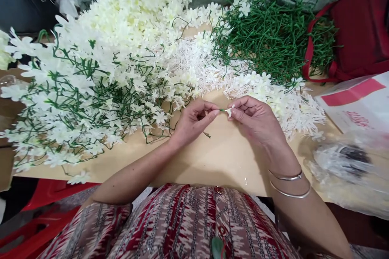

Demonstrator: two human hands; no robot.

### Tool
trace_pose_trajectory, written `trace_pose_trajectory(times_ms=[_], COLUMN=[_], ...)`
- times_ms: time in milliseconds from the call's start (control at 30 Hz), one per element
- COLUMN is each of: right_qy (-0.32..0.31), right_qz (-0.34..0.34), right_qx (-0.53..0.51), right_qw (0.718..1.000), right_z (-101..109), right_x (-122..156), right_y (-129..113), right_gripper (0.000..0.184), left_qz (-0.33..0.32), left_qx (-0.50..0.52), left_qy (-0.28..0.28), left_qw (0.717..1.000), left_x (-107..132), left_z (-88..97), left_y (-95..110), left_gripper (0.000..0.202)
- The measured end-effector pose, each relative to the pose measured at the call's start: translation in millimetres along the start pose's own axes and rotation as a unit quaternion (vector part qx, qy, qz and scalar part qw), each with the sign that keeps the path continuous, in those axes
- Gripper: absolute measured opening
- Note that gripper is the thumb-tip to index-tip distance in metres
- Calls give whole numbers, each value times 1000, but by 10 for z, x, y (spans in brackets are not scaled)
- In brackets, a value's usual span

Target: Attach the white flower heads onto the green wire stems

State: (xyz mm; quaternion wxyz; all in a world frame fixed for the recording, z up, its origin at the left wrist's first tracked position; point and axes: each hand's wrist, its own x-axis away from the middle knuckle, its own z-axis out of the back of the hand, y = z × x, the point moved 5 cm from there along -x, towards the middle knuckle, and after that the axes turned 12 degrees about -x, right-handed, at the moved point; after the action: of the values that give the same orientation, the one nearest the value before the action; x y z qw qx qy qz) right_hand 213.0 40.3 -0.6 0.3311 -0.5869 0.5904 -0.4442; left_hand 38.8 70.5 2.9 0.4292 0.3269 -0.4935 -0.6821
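Note:
Over the middle of the table (194,166), my left hand (194,119) is closed in a pinch on a green plastic stem (222,110), part of which hangs below the fingers. Facing it, my right hand (255,119) pinches a small white artificial flower piece (229,111) at the stem's tip. The two pieces meet between my fingertips; whether they are joined I cannot tell. To the left lies a heap of white flowers on green stems (100,89). Just beyond my hands spread thin white plastic pieces (206,68).
White petal flowers (136,12) pile up at the back, with bare green stems (273,36) to their right. A red bag (361,28), a printed white bag (361,101) and clear plastic wrapping (349,170) occupy the right side. A red stool (48,210) stands below the table's left edge.

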Motion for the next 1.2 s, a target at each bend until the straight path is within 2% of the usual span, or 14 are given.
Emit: trace_pose_trajectory(times_ms=[167,467,667,1000,1200], right_qy=[-8,-1,-29,-45,-56], right_qz=[-7,14,10,-54,-91], right_qx=[33,59,78,-17,-35], right_qw=[999,998,996,997,994], right_z=[-20,-82,-142,-17,-32], right_x=[18,50,60,-18,-1], right_y=[1,23,39,77,40], right_gripper=[20,18,21,26,29], left_qz=[-21,-22,-11,-14,-12], left_qx=[-29,-44,-9,10,12], left_qy=[-3,12,0,-7,-7], left_qw=[999,999,1000,1000,1000], left_x=[8,69,68,72,78], left_z=[-10,-54,-74,-102,-102], left_y=[22,-49,-74,-49,-46], left_gripper=[31,32,35,29,32])
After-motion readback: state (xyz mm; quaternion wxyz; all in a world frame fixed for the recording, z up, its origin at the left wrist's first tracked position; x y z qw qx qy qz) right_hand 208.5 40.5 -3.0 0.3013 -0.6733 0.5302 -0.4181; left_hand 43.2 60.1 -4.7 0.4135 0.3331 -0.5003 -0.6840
